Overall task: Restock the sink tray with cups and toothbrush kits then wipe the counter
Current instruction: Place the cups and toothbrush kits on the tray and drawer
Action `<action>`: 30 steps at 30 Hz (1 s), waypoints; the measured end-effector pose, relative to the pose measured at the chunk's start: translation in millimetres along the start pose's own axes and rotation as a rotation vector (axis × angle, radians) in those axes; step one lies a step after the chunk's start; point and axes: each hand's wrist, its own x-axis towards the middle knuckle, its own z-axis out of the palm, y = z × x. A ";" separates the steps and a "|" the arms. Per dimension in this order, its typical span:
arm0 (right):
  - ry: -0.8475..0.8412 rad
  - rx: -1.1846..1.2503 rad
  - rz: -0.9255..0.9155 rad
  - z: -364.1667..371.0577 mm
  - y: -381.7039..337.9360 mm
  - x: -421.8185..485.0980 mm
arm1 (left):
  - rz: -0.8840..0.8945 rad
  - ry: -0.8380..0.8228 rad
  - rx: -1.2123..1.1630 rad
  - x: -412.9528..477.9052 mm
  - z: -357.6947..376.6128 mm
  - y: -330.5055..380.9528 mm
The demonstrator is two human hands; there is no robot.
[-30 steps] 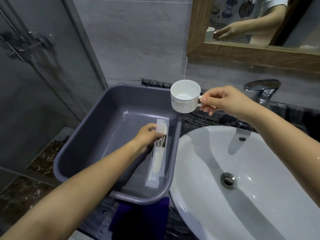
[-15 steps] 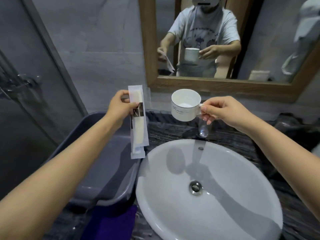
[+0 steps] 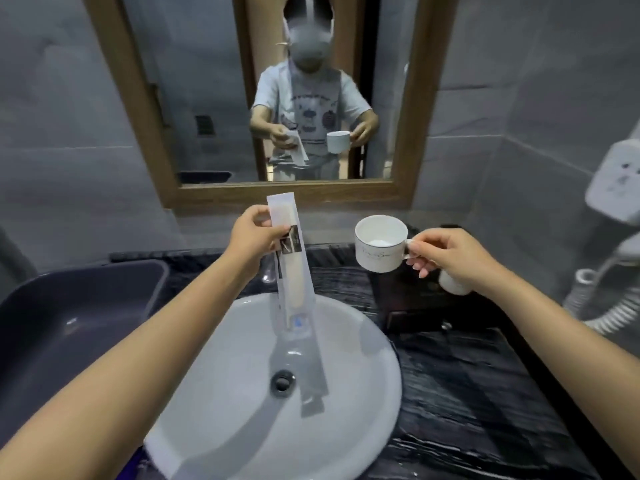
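Fingers (image 3: pixel 268 233) of your left hand (image 3: pixel 251 237) are pinching the long white plastic-wrapped toothbrush kit (image 3: pixel 292 268) near its upper end, so the packet is hanging almost upright over the round white ceramic basin (image 3: pixel 363 375). Fingers (image 3: pixel 420 259) of your right hand (image 3: pixel 450 258) are closing on the handle of the white ceramic cup (image 3: pixel 379 249), keeping it level above the dark marbled table (image 3: pixel 467 393). The dark sink tray (image 3: pixel 415 306) is sitting beneath that cup, with what looks like 1 other cup partly hidden behind your right hand.

Carry the cup down first, keep it upright, and set it beside the other rather than on it; then lay the kit flat next to them. Keep your pinch firm on the slippery wrapper.

Both forearms are reaching forward, well apart, wrists slightly raised. The grey plastic tub (image 3: pixel 86 306) is resting at your left.
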 end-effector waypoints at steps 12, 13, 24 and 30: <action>0.131 -0.053 0.181 -37.7 131.9 -3.1 | -0.100 -0.017 -0.015 -14.4 74.1 -40.1; 0.131 -0.035 0.193 -35.1 138.7 -0.5 | -0.104 -0.020 -0.010 -12.7 75.8 -43.8; 0.175 0.044 0.237 -28.1 188.8 26.2 | -0.200 -0.057 0.010 5.9 87.9 -83.2; 0.143 0.034 0.265 -25.5 200.9 34.5 | -0.268 -0.071 -0.005 11.0 99.9 -97.1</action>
